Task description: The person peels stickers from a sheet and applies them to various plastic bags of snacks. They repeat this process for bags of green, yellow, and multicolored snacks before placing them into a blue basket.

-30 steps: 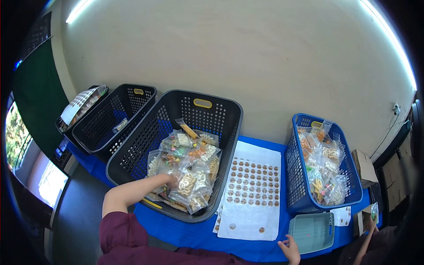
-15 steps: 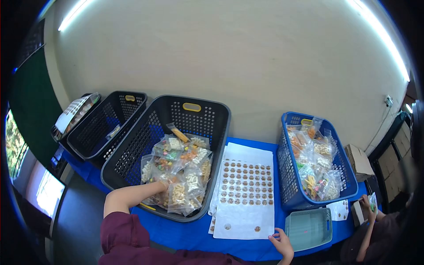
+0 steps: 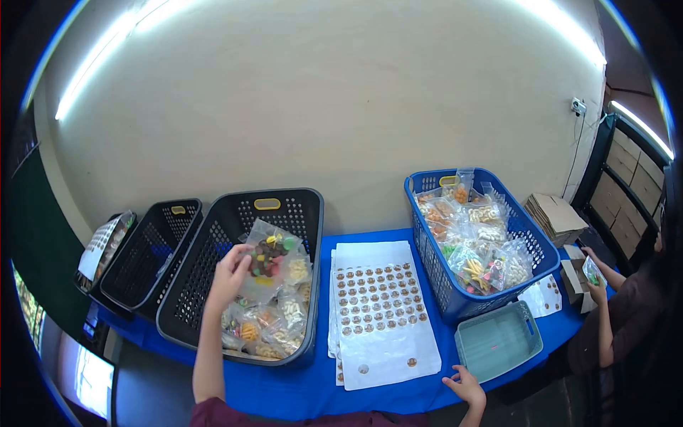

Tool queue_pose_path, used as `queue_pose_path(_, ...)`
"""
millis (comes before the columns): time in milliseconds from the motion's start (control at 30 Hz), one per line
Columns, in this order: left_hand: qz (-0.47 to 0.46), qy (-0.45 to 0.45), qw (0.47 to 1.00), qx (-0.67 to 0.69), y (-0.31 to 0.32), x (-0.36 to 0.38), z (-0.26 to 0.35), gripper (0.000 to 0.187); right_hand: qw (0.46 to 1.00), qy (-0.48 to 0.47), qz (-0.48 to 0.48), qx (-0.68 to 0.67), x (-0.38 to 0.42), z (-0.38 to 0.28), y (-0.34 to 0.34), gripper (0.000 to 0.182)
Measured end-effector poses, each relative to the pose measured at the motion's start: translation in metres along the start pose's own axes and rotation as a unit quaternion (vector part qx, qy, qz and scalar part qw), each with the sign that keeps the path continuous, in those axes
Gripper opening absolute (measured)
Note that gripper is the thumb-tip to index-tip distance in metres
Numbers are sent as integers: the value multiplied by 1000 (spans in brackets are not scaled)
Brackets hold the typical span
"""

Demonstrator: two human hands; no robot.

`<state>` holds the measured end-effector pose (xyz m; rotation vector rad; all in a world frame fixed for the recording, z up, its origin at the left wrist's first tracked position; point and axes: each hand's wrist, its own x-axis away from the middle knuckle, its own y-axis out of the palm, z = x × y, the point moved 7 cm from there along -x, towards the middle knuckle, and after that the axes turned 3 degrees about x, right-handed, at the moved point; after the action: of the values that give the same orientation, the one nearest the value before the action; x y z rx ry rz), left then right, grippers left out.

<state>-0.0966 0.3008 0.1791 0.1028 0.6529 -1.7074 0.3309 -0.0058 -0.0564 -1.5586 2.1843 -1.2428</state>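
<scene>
My left hand is raised over the large black basket, closed on the edge of a clear plastic snack bag with brown, yellow, red and green pieces inside. Below it, several bags of pale and orange snacks fill the basket's lower part. My right hand hovers near the lower right corner of a white sticker sheet, its fingers apart and bent, nothing visible in them. Rows of round brown stickers cover the sheet's upper part, and two sit near its bottom edge.
A blue basket of bagged snacks stands right, behind a grey-green tray. Two more dark baskets are at left. Flat cardboard lies at the far right, where another person's hands hold a small packet.
My left hand has come up out of the bag pile with one snack bag. My right hand has come away from the sheet's corner. The head view has shifted to the right.
</scene>
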Motion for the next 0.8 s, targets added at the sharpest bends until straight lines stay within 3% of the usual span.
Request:
queue_pose_path(67, 9, -15, 990, 138, 27, 26, 23, 21, 999, -32, -10, -18, -4, -13, 2, 55)
queue_pose_path(133, -32, -48, 986, 158, 64, 57, 49, 19, 995, -73, -22, -66, -4, -49, -1, 51)
queue_pose_path(167, -79, -22, 981, 176, 87, 69, 60, 19, 986, -109, -43, -121, -4, -68, -1, 49)
queue_pose_path(233, -160, 126, 979, 10, 125, 94, 104, 23, 954, -175, -82, -228, -5, -102, 3, 44)
queue_pose_path(267, -183, 242, 948, -99, 145, 106, 114, 22, 896, -145, -222, -357, -4, -113, 21, 43)
queue_pose_path(333, -244, 327, 904, -125, 186, 140, 120, 21, 673, -70, -458, -576, 14, -131, 48, 40)
queue_pose_path(433, -225, 294, 926, -72, 202, 152, 100, 24, 759, -75, -340, -551, 7, -119, 65, 40)
queue_pose_path(500, -175, 258, 948, -64, 199, 153, 92, 26, 782, -110, -285, -544, 18, -131, 47, 40)
queue_pose_path(567, -147, 128, 980, 34, 201, 159, 64, 29, 776, -103, -232, -578, 24, -127, 37, 37)
queue_pose_path(667, -162, -89, 957, 225, 215, 184, 6, 28, 428, -219, -311, -820, 29, -128, 26, 32)
queue_pose_path(700, -168, -153, 929, 292, 221, 196, -14, 27, 364, -200, -339, -844, 28, -119, 32, 28)
queue_pose_path(733, -170, -217, 893, 356, 227, 206, -27, 26, 453, -146, -314, -821, 18, -107, 48, 29)
queue_pose_path(800, -134, -249, 889, 360, 225, 216, -42, 27, 614, -32, -257, -745, 6, -83, 75, 29)
